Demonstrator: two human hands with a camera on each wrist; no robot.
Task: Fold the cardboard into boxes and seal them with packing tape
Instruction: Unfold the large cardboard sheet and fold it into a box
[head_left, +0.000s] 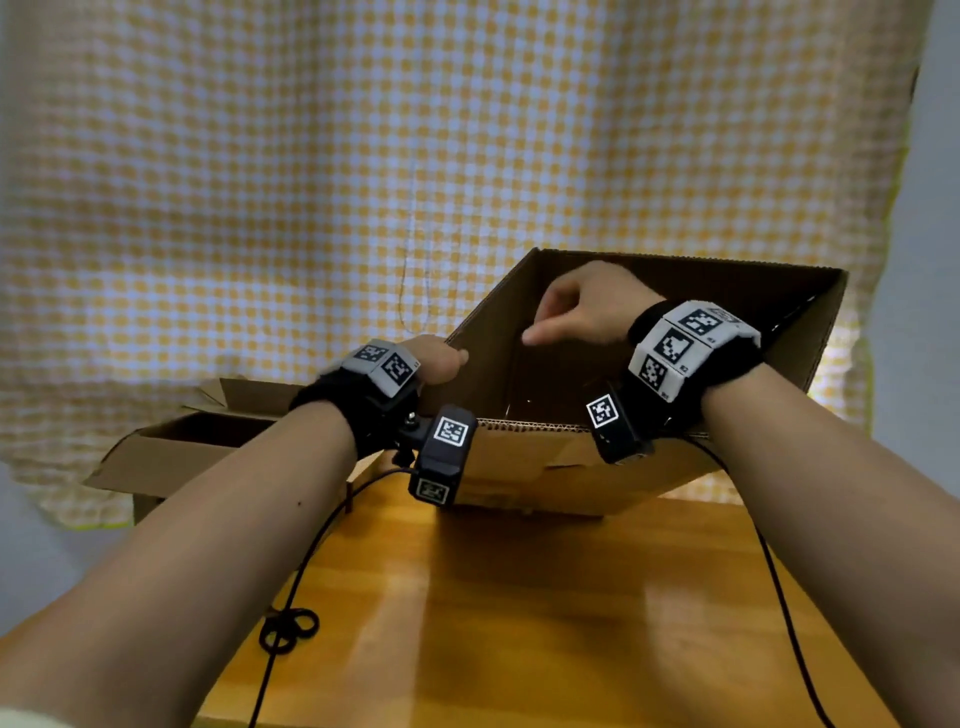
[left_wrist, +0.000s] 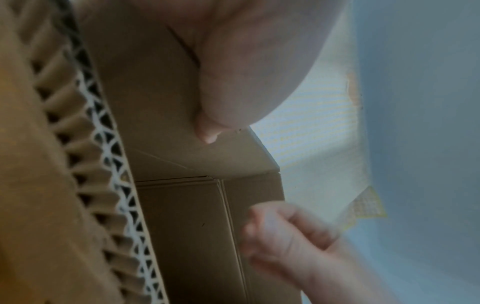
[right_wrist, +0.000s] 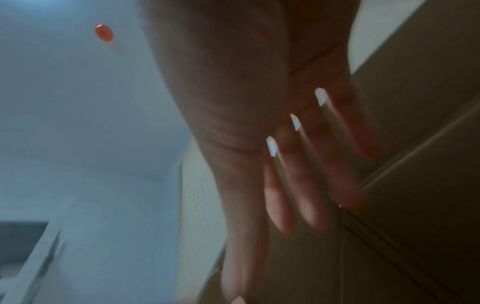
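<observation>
A brown cardboard box stands tilted on the wooden table, its open top turned towards me. My left hand pinches the top edge of the box's left wall, thumb on the inner face and fingers hidden behind it. My right hand is inside the box near its far wall and holds nothing. In the right wrist view its fingers lie straight and a little spread beside an inner panel. The box's corrugated edge fills the left of the left wrist view. No tape is in view.
A second open cardboard box sits at the table's left edge behind my left forearm. Black cables trail over the table from both wrist cameras. A yellow checked cloth hangs right behind the boxes.
</observation>
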